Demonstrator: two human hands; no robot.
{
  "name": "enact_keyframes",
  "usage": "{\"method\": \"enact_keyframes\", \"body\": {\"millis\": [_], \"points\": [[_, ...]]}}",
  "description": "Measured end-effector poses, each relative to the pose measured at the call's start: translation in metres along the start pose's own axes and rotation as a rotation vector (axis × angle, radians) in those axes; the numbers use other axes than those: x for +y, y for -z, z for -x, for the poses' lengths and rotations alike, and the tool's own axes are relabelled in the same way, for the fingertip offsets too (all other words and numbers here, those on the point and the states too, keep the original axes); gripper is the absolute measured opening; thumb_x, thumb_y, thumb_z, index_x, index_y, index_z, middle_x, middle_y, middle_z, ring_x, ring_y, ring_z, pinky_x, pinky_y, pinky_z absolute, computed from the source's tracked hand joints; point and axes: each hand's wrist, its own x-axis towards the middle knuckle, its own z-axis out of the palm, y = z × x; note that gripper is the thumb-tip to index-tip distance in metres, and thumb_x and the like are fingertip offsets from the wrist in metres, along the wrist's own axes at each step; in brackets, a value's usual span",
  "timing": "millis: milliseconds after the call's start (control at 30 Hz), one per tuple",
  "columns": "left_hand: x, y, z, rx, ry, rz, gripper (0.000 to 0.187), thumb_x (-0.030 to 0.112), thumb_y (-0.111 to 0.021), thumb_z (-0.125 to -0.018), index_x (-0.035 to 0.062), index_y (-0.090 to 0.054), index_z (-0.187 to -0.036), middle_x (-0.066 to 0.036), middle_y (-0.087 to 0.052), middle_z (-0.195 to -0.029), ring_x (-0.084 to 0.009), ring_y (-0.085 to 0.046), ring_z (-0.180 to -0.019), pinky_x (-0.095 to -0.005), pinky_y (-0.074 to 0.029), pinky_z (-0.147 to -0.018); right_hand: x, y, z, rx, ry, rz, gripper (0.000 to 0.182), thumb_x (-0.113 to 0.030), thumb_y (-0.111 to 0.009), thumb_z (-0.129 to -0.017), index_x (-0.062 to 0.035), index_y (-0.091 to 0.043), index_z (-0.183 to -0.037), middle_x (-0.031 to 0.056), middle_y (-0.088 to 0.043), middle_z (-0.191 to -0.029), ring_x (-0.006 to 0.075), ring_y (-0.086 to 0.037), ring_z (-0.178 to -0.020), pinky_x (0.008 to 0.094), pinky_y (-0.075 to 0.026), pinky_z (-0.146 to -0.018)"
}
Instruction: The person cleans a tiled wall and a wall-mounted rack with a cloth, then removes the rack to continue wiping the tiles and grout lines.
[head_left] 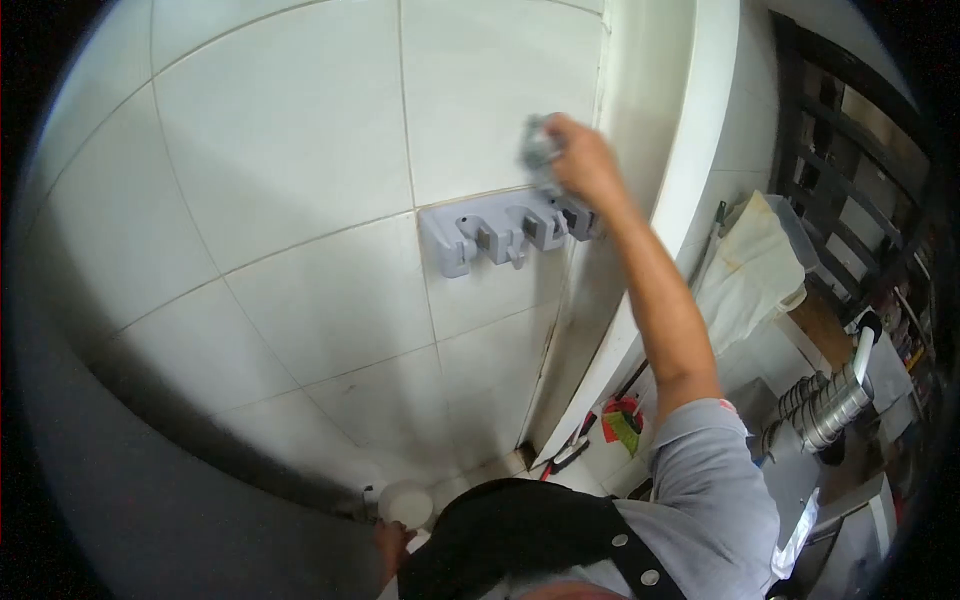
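Note:
My right hand [585, 160] is raised against the white tiled wall [300, 120], its fingers closed on a crumpled grey-green cloth [538, 152] that is blurred by motion. Just below the cloth, a grey wall-mounted holder [490, 225] with slots and hooks is fixed to the tiles; my wrist overlaps its right end. Low at the bottom of the view, my left hand [392, 545] is partly hidden by my body. Its fingers are closed at the near edge of a round white bowl [405, 505].
A white door frame [690, 150] stands right of the holder. Beyond it are a pale cloth [755, 260], a coiled silver duct [835, 410] and a dark metal rack [840, 150]. A broom head [572, 452] lies low by the frame. A dark grey surface [200, 500] fills the lower left.

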Motion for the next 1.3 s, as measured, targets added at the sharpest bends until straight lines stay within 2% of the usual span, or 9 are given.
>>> {"method": "enact_keyframes", "body": {"millis": [133,333,567,733,867,1033,1100,1200,1300], "points": [[-0.014,0.001,-0.005,-0.016,-0.089,-0.074,0.043,-0.004,-0.058,-0.087,-0.0082,-0.049,-0.128,-0.022,-0.062,-0.102,-0.0342,-0.067,-0.093,-0.047,-0.061,-0.065,-0.011,0.01,0.008,-0.038,-0.021,0.145,0.035,0.003,-0.07,-0.073,-0.0091,-0.073,-0.106,0.0169,-0.07,-0.107,0.0379,-0.069,-0.1,0.0456,-0.055,-0.087],[-0.013,-0.004,-0.006,0.029,-0.044,-0.015,0.041,-0.004,-0.056,-0.087,-0.0067,-0.05,-0.128,-0.022,-0.063,-0.103,-0.0342,-0.068,-0.09,-0.0489,-0.062,-0.064,-0.121,-0.039,0.021,-0.153,0.541,0.053,0.034,0.004,-0.069,-0.072,-0.0135,-0.075,-0.1,0.0103,-0.063,-0.103,0.033,-0.064,-0.101,0.0437,-0.055,-0.085],[-0.043,0.019,-0.042,-0.066,-0.132,-0.08,0.036,-0.004,-0.054,-0.086,-0.0069,-0.052,-0.121,-0.022,-0.062,-0.102,-0.0337,-0.068,-0.08,-0.0485,-0.062,-0.061,-0.02,0.004,0.004,-0.061,-0.004,0.247,0.029,0.003,-0.066,-0.074,-0.0134,-0.075,-0.097,0.0114,-0.063,-0.099,0.0337,-0.064,-0.101,0.0443,-0.055,-0.085],[-0.087,0.046,-0.11,-0.2,-0.307,-0.208,0.033,-0.004,-0.054,-0.084,-0.0073,-0.052,-0.117,-0.021,-0.062,-0.099,-0.0334,-0.068,-0.074,-0.0478,-0.062,-0.058,-0.112,-0.034,-0.006,0.03,0.563,0.188,0.031,0.004,-0.065,-0.075,-0.0148,-0.077,-0.097,0.0125,-0.064,-0.096,0.035,-0.065,-0.097,0.0463,-0.056,-0.084],[-0.078,0.037,-0.09,-0.183,-0.296,-0.177,0.032,-0.004,-0.055,-0.085,-0.0078,-0.052,-0.116,-0.021,-0.062,-0.098,-0.0342,-0.068,-0.075,-0.0474,-0.062,-0.059,-0.148,0.027,-0.134,0.225,0.391,0.105,0.038,0.0,-0.066,-0.076,-0.0183,-0.08,-0.105,0.0103,-0.068,-0.103,0.0351,-0.066,-0.101,0.0455,-0.056,-0.083],[-0.034,0.04,-0.064,-0.411,-0.698,-1.019,0.036,-0.005,-0.064,-0.084,-0.0101,-0.051,-0.117,-0.023,-0.061,-0.103,-0.0367,-0.069,-0.079,-0.046,-0.062,-0.06,-0.124,-0.021,-0.075,0.337,0.559,0.337,0.037,-0.003,-0.07,-0.074,-0.0209,-0.082,-0.105,0.0131,-0.068,-0.123,0.0352,-0.066,-0.113,0.0462,-0.058,-0.085],[-0.038,0.03,-0.055,-0.231,-0.378,-0.599,0.04,-0.006,-0.066,-0.084,-0.0106,-0.047,-0.119,-0.024,-0.06,-0.105,-0.0373,-0.069,-0.082,-0.0461,-0.062,-0.06,-0.109,-0.045,-0.003,0.092,0.734,0.155,0.017,-0.012,-0.068,-0.084,-0.0171,-0.079,-0.096,0.0124,-0.064,-0.117,0.0338,-0.062,-0.114,0.0481,-0.058,-0.088],[0.011,-0.001,0.016,-0.099,0.009,0.036,0.047,-0.006,-0.068,-0.084,-0.0112,-0.042,-0.123,-0.024,-0.059,-0.107,-0.0383,-0.068,-0.086,-0.0462,-0.061,-0.059,-0.105,-0.038,-0.017,0.056,0.687,0.194,0.035,-0.005,-0.073,-0.073,-0.021,-0.082,-0.102,0.012,-0.066,-0.128,0.032,-0.064,-0.117,0.0427,-0.058,-0.092],[-0.033,0.029,-0.048,-0.306,-0.525,-0.958,0.043,-0.003,-0.074,-0.082,-0.0137,-0.053,-0.118,-0.026,-0.059,-0.109,-0.0379,-0.067,-0.094,-0.048,-0.062,-0.068,-0.138,0.009,-0.118,0.397,0.517,0.287,0.02,-0.01,-0.067,-0.083,-0.0154,-0.078,-0.099,0.0157,-0.066,-0.104,0.0372,-0.066,-0.099,0.0477,-0.057,-0.079]]}}
